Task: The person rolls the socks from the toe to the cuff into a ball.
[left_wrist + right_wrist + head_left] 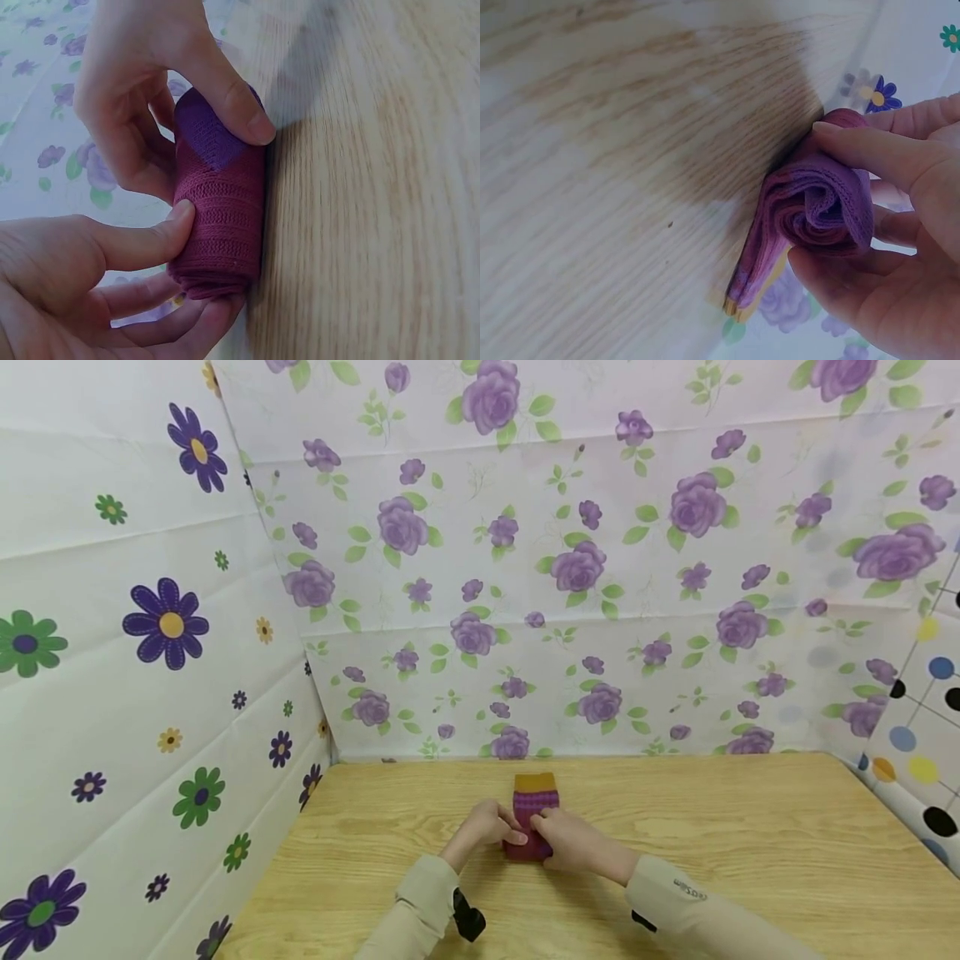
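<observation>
A maroon and purple knitted pair of socks [536,806] lies on the wooden table, laid together and partly rolled from the near end. Its mustard cuff end stretches flat toward the back wall. The spiral of layers shows at one end of the roll [821,210] in the right wrist view. My left hand [491,827] grips the left end of the roll, thumb on top and fingers curled at its side. At the other end, my right hand [581,843] holds the roll between thumb and fingers.
The wooden table [712,835] extends around both hands. Behind it hangs a wall sheet with purple roses [577,568]; a daisy-patterned sheet [168,624] stands on the left and a dotted one [903,739] on the right. Black straps circle both wrists.
</observation>
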A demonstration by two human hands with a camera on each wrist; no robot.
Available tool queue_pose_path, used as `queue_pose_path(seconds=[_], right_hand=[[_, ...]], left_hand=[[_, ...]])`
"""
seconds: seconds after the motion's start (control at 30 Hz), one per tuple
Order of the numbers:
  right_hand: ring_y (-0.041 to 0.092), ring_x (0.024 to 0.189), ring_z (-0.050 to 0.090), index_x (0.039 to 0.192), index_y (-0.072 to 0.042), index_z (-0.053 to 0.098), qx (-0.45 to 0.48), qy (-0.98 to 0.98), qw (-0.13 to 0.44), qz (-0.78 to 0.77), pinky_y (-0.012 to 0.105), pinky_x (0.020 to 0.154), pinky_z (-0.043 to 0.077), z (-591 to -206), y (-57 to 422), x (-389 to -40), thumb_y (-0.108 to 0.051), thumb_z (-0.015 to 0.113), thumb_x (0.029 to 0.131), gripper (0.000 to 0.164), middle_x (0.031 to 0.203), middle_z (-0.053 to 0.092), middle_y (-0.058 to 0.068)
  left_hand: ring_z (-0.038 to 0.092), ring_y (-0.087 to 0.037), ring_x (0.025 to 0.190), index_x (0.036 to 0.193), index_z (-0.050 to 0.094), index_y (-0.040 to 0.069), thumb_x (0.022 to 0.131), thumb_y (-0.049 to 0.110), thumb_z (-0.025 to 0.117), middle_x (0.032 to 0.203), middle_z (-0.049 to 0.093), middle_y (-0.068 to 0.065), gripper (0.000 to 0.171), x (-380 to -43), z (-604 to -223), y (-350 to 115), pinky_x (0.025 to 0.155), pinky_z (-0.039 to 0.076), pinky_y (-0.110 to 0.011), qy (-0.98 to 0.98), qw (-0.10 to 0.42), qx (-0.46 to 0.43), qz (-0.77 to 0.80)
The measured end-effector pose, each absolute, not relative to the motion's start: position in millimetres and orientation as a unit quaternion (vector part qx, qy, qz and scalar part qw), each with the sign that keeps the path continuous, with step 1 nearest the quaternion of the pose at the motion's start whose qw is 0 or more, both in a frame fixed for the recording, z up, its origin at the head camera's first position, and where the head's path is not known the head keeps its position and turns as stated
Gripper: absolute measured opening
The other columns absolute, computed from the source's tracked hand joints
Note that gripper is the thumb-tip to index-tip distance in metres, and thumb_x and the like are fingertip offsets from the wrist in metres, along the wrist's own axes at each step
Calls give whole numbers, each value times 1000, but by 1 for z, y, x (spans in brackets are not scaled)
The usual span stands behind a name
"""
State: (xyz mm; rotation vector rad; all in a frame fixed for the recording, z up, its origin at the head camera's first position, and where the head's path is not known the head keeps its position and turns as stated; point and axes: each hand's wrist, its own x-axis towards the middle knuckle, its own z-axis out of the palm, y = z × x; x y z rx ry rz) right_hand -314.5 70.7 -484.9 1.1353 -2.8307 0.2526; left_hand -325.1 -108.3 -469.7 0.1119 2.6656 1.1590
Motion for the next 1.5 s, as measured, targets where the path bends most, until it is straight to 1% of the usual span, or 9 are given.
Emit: queue_pose_path(seconds=[0.2, 0.33, 0.47, 0.67, 0.93, 1.1, 1.3, 1.4, 1.5], right_hand=[[22, 89, 57, 101, -6, 63, 377, -922, 55, 68, 36, 80, 52, -487, 71, -318, -19, 87, 69, 42, 98, 63, 10], [22, 90, 54, 98, -6, 64, 381, -920, 72, 65, 37, 82, 50, -487, 70, -318, -16, 86, 67, 39, 99, 62, 9], [22, 89, 56, 97, -5, 65, 378, -920, 80, 62, 36, 80, 52, -486, 70, -317, -14, 85, 65, 38, 97, 62, 9], [24, 87, 59, 95, -4, 64, 379, -918, 95, 71, 37, 77, 53, -486, 72, -317, -11, 84, 64, 37, 94, 63, 10], [21, 79, 63, 98, -9, 56, 405, -902, 97, 112, 30, 66, 51, -486, 74, -323, -5, 81, 63, 44, 84, 65, 6], [16, 77, 62, 94, -10, 59, 408, -901, 72, 128, 27, 64, 49, -486, 76, -328, -7, 81, 65, 36, 84, 66, 4], [6, 69, 51, 90, -9, 61, 410, -900, 48, 143, 21, 60, 42, -484, 79, -331, -10, 78, 71, 26, 82, 65, 2], [6, 69, 51, 91, -9, 62, 400, -904, 38, 148, 22, 61, 43, -483, 79, -334, -10, 77, 72, 24, 83, 65, 1], [8, 74, 55, 93, -10, 63, 387, -909, 28, 150, 24, 63, 44, -481, 80, -336, -12, 77, 74, 24, 86, 65, 0]], left_hand=[[52, -15, 67, 84, 71, 3, 77, 13, 81, 89, 66, -7, 16, -326, -472, -108, 68, 53, -34, 902, 121, 12, 415], [51, -15, 69, 82, 70, 4, 76, 13, 82, 86, 65, -6, 16, -326, -474, -106, 62, 47, -28, 905, 107, 1, 411], [50, -16, 68, 79, 69, 2, 73, 12, 84, 80, 63, -5, 19, -326, -474, -104, 57, 41, -25, 911, 79, -2, 404], [52, -13, 62, 76, 68, 0, 71, 4, 84, 73, 63, -6, 17, -325, -473, -98, 53, 42, -23, 909, 37, 22, 415], [51, -10, 57, 65, 71, -2, 67, -2, 84, 65, 68, -8, 13, -321, -473, -94, 50, 41, -20, 916, -41, 76, 391], [59, -10, 60, 65, 72, 0, 72, 0, 82, 65, 70, -8, 12, -317, -476, -93, 51, 46, -19, 925, -89, 133, 345], [66, -14, 68, 73, 74, 0, 81, -1, 74, 73, 72, -8, 7, -313, -481, -93, 58, 50, -19, 929, -114, 192, 294], [60, -8, 60, 73, 73, 1, 84, -1, 71, 70, 71, -7, 11, -311, -481, -93, 52, 45, -16, 931, -106, 206, 283], [46, -2, 52, 67, 68, 3, 84, 2, 70, 61, 64, -2, 17, -309, -479, -92, 47, 36, -14, 933, -87, 223, 267]])
